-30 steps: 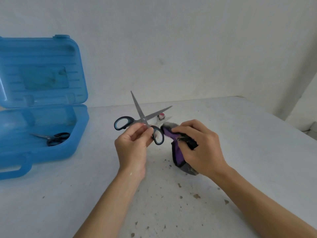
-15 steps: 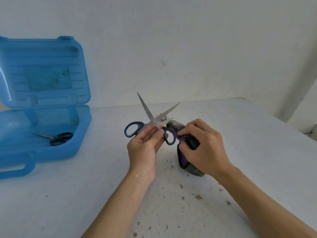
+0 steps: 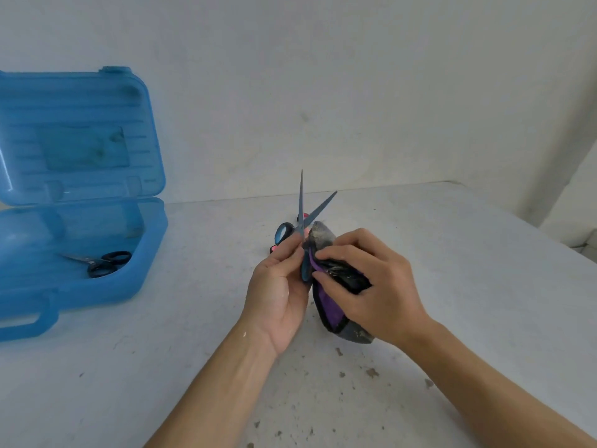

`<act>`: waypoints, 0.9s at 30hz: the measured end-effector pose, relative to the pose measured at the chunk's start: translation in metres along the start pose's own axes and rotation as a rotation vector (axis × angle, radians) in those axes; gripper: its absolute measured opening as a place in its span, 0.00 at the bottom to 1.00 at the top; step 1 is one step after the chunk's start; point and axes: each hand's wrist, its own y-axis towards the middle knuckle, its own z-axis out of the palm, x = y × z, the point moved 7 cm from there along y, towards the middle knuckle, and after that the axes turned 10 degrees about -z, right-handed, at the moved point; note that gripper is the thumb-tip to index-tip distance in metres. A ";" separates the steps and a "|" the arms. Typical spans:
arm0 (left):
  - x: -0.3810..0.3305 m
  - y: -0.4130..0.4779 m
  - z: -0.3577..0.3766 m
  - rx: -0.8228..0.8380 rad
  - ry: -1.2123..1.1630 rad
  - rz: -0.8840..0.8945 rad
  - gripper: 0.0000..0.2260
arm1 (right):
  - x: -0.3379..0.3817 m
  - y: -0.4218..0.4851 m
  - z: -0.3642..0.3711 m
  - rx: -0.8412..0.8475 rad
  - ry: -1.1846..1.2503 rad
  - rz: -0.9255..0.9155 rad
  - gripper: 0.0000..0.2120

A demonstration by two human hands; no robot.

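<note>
My left hand (image 3: 279,295) pinches a pair of blue-handled scissors (image 3: 302,215) near the pivot, blades spread and pointing up and away. My right hand (image 3: 371,286) grips a black, purple and grey cloth pouch (image 3: 329,305) that stands on the white table (image 3: 452,270). The lower scissor handle is pressed against the pouch's purple edge, partly hidden between my fingers. A small red object (image 3: 274,249) lies on the table just behind my left fingers.
An open blue plastic case (image 3: 80,279) stands at the left, lid upright, with a small pair of black-handled scissors (image 3: 103,263) inside. Dark crumbs (image 3: 371,371) dot the table near my forearms. A white wall runs behind; the table's right edge falls away.
My left hand turned the scissors so the blades point more upright and brought them closer against the pouch. My right hand kept its grip on the pouch.
</note>
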 end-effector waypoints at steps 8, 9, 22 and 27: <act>-0.002 -0.003 0.004 -0.007 0.039 -0.005 0.19 | -0.001 0.005 -0.010 -0.067 0.040 0.041 0.11; -0.005 -0.002 0.003 -0.018 0.013 0.001 0.19 | -0.002 0.005 -0.015 -0.098 0.013 0.062 0.10; -0.002 -0.004 0.010 0.131 -0.069 -0.101 0.20 | -0.003 0.000 0.005 0.114 -0.048 -0.058 0.15; -0.004 -0.004 0.009 0.140 -0.007 -0.074 0.20 | 0.000 -0.002 0.016 0.226 -0.081 -0.194 0.17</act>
